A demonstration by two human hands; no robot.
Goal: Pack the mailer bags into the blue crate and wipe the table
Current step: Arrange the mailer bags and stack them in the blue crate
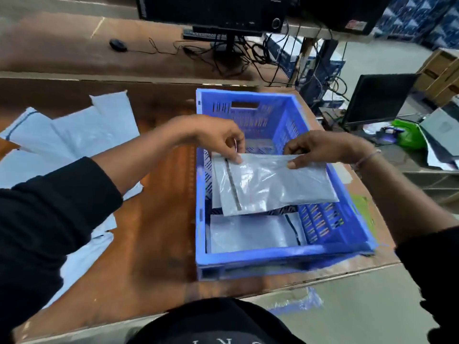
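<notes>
A blue slatted crate (250, 254) stands on the brown table. Over its opening hangs a grey mailer bag (268, 184) with a dark seal strip on its left side. My left hand (218, 137) pinches the bag's far left edge. At the far right edge, my right hand (315, 150) pinches the same bag. Another grey mailer bag (250, 232) lies flat inside the crate at the near end. Several loose mailer bags (72, 135) are spread over the table to the left of the crate.
A second table behind holds a black mouse (118, 44), a monitor stand (229, 38) and tangled cables. To the right, beyond the table edge, are a dark monitor (377, 98), a green bag (409, 135) and cardboard boxes (439, 75).
</notes>
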